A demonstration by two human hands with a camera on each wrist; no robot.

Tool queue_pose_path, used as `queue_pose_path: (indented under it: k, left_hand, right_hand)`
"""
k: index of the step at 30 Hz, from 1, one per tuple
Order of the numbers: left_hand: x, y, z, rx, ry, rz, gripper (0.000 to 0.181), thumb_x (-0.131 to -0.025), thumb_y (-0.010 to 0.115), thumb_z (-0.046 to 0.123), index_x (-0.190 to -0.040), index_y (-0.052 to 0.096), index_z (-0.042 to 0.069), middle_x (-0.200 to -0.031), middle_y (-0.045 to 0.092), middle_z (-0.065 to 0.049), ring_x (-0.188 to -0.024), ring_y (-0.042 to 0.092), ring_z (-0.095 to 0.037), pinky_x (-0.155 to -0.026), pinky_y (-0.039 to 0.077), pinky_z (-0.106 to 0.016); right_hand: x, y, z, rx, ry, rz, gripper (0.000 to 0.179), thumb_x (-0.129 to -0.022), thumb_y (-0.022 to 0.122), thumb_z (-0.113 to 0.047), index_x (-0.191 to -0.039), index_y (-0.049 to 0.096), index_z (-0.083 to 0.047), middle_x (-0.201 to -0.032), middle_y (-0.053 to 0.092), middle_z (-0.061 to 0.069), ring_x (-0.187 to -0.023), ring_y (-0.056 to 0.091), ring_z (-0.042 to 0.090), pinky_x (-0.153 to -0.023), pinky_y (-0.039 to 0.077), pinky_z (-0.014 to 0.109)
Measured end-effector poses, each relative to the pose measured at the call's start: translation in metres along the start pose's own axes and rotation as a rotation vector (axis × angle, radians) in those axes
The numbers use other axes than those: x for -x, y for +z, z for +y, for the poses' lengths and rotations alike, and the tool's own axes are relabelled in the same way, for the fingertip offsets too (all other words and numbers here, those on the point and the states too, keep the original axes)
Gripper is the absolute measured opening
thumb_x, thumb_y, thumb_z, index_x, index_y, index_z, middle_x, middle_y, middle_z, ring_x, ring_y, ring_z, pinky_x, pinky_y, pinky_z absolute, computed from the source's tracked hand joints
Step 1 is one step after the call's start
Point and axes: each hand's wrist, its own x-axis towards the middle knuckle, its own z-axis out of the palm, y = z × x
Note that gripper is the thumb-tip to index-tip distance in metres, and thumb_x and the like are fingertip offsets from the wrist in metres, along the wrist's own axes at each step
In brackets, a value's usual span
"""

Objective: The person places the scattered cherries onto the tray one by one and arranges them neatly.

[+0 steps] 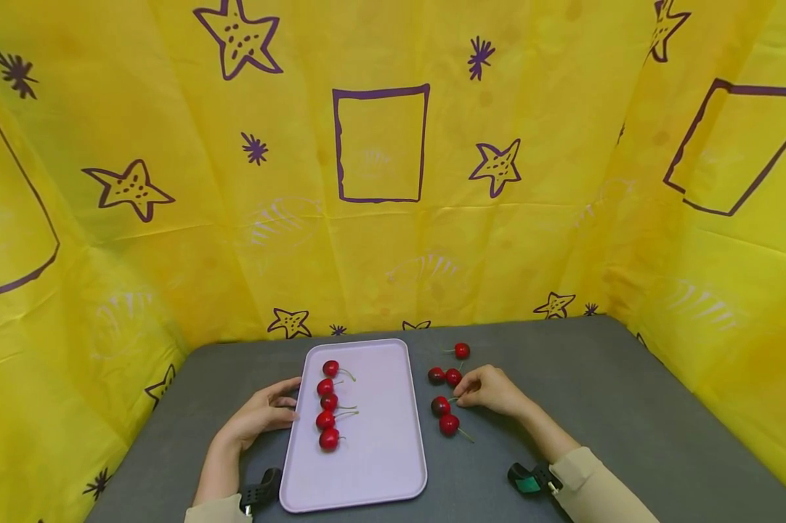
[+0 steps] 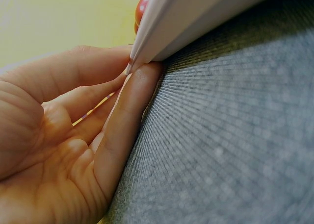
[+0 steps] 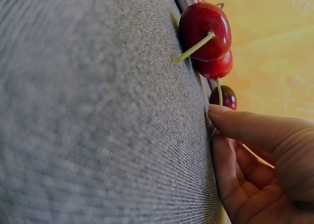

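Note:
My right hand [image 1: 491,388] pinches a red cherry [image 1: 441,406] by its green stem between thumb and fingertips. This cherry [image 3: 217,67] rests on the grey table beside another cherry [image 1: 449,425], whose stem points toward the near right. On the other side, my left hand [image 1: 262,414] touches the left edge of a pale lilac tray [image 1: 380,450] with fairly straight fingers. In the left wrist view, the thumb and a finger [image 2: 117,131] meet the tray's rim [image 2: 152,28] low over the cloth. Several cherries [image 1: 329,402] lie in a column along the tray's left half.
Past my right hand lie two touching cherries [image 1: 436,375] and a single cherry [image 1: 461,351], to the right of the tray. Grey cloth covers the table [image 1: 602,407]. Yellow curtains [image 1: 380,254] with purple drawings stand behind and at both sides.

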Motion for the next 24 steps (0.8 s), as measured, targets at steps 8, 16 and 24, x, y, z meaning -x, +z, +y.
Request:
queue_pose_path:
  k: [8, 16, 24]
  left_hand:
    - [0.0011, 0.0009, 0.0007, -0.001, -0.006, 0.009, 0.079, -0.083, 0.072, 0.01, -0.152, 0.034, 0.003, -0.116, 0.057, -0.017, -0.096, 0.06, -0.018, -0.088, 0.06, -0.032]
    - [0.0013, 0.0012, 0.0006, -0.002, -0.004, 0.009, 0.079, -0.083, 0.072, 0.01, -0.152, 0.034, 0.003, -0.114, 0.057, -0.016, -0.096, 0.06, -0.018, -0.088, 0.06, -0.032]
    - [0.0006, 0.001, 0.0007, -0.005, -0.007, 0.013, 0.079, -0.083, 0.072, 0.01, -0.152, 0.035, 0.003, -0.114, 0.057, -0.016, -0.096, 0.059, -0.018, -0.087, 0.06, -0.031]
  right_hand:
    - [0.0003, 0.0012, -0.0003, 0.041, 0.004, 0.001, 0.005, -0.08, 0.08, -0.02, -0.081, 0.077, -0.017, -0.079, 0.074, -0.003, -0.065, 0.055, 0.0, -0.061, 0.046, 0.017]
    - [0.0011, 0.0003, -0.0028, 0.062, -0.003, -0.003, 0.004, -0.081, 0.079, -0.021, -0.081, 0.076, -0.019, -0.078, 0.073, -0.005, -0.065, 0.055, 0.0, -0.061, 0.045, 0.017]
    - [0.0001, 0.0006, -0.0033, 0.075, -0.015, 0.004, 0.003, -0.081, 0.079, -0.022, -0.08, 0.076, -0.02, -0.077, 0.073, -0.006, -0.065, 0.054, -0.001, -0.061, 0.044, 0.017]
